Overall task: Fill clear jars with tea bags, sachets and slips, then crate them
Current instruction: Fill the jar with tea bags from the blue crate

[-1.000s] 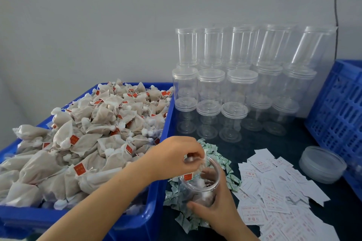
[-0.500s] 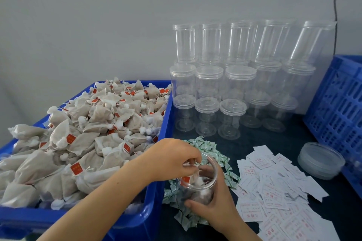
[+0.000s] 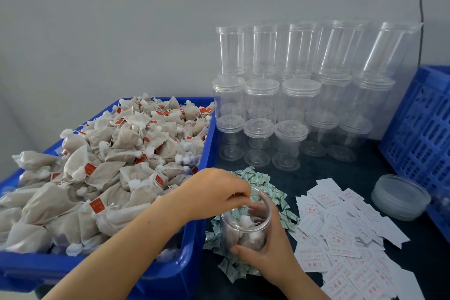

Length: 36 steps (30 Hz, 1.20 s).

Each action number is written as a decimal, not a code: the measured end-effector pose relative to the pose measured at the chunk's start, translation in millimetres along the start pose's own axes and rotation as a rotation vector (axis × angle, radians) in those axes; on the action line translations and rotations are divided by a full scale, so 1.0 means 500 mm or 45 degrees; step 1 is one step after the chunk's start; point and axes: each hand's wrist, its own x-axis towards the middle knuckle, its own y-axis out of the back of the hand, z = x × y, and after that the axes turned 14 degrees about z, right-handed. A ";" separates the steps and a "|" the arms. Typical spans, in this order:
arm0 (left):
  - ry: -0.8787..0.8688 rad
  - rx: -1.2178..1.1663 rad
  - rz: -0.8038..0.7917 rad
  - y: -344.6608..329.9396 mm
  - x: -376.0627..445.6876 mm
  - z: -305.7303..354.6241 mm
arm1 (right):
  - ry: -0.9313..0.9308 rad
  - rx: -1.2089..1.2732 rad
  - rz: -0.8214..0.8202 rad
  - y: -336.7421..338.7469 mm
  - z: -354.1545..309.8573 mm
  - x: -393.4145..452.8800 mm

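Head view: open jar [image 3: 246, 224] with tea bags inside stands on sachet pile [image 3: 263, 185]. Your right hand [image 3: 265, 248] wraps jar's side; your left hand [image 3: 214, 192] hovers over rim, fingertips curled, grip unclear. Blue bin [image 3: 202, 153] left, slips [image 3: 341, 231] right.

Open clear jar [image 3: 246, 224] upright on the green sachets [image 3: 261, 181].
Tea bags [image 3: 243, 231] fill its lower part; white slips [image 3: 341, 234] lie just right.

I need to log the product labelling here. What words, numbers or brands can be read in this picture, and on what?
White paper slips: red print inside a red frame, too blurred to read.
Red tags on the tan tea bags: pale marks, too small to read.
Small green-and-white sachets: green print, unreadable.
Clear plastic jars, blue crates: no text visible.
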 end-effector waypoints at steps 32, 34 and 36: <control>0.818 0.469 -0.037 -0.004 -0.049 -0.198 | 0.005 0.009 -0.006 0.004 -0.007 -0.003; 0.815 0.507 -0.018 -0.008 -0.049 -0.199 | 0.009 -0.001 -0.005 0.003 -0.007 -0.002; 0.853 0.508 0.026 -0.010 -0.046 -0.199 | 0.012 -0.012 -0.003 0.004 -0.006 -0.003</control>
